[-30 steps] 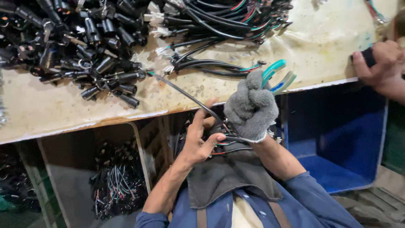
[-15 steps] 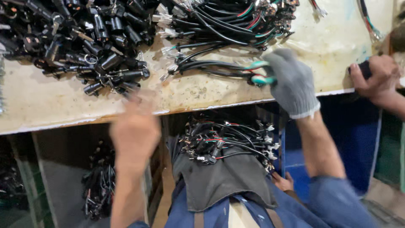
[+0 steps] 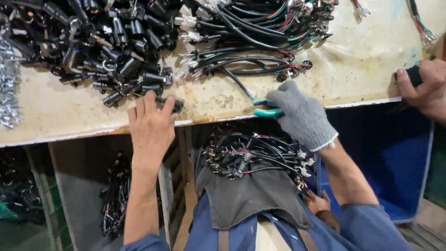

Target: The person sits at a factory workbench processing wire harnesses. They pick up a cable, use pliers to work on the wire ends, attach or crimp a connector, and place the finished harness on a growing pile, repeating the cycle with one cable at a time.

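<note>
My bare left hand [image 3: 151,122] lies flat and open on the bench [image 3: 55,118], fingertips touching a black plug [image 3: 169,103] by the plug pile [image 3: 93,42]. My gloved right hand [image 3: 302,114] is wrapped around teal pliers [image 3: 265,108]. A wire bundle [image 3: 253,155] sits on my lap.

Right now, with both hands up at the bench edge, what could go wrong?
The bare left hand reaches a black connector beside a dense pile of black connectors; it might knock neighbours over the bench edge. The gloved right hand holds teal-handled pliers near a black cable, so the wrong wire could get nipped. The bundle of wires on the lap looks loose and may slide off.
</note>
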Motion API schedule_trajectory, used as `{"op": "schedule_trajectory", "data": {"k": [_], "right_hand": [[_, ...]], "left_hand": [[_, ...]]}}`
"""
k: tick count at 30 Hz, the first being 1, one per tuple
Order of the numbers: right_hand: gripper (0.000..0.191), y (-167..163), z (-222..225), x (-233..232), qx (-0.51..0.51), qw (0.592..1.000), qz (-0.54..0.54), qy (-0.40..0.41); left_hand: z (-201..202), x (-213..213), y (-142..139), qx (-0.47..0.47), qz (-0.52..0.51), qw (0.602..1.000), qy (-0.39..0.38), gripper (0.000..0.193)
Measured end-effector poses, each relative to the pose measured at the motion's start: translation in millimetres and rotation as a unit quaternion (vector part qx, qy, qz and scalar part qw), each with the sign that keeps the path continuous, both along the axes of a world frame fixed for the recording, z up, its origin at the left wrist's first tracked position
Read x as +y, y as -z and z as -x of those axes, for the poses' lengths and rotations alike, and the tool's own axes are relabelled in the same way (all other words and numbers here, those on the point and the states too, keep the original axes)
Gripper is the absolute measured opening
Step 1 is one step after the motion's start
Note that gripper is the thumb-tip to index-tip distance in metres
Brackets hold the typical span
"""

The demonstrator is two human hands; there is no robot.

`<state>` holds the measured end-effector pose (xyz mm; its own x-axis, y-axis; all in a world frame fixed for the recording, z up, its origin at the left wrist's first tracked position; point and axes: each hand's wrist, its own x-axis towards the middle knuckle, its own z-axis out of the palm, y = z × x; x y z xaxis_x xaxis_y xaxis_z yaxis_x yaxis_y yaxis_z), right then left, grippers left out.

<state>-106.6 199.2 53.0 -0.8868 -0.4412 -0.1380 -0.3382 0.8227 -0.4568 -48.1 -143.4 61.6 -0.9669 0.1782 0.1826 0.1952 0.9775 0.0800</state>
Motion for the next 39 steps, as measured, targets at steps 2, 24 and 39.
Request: {"op": "schedule_trajectory", "data": {"k": [2, 24, 39], "right_hand": [[0.034, -4, 3, -4, -0.015, 1.000, 0.000, 0.011], [0.042, 29, -12, -12, 0.131, 0.991, -0.002, 0.021], [0.016, -1, -44, -39, 0.196, 0.976, -0.052, -0.074]], "left_hand": [[0, -1, -4, 0.015, 0.019, 1.000, 0.009, 0.045], [-29, 92, 19, -0.270, -0.622, 0.731, 0.077, 0.036], [-33, 114, 22, -0.221, -0.455, 0.861, 0.057, 0.046]]}}
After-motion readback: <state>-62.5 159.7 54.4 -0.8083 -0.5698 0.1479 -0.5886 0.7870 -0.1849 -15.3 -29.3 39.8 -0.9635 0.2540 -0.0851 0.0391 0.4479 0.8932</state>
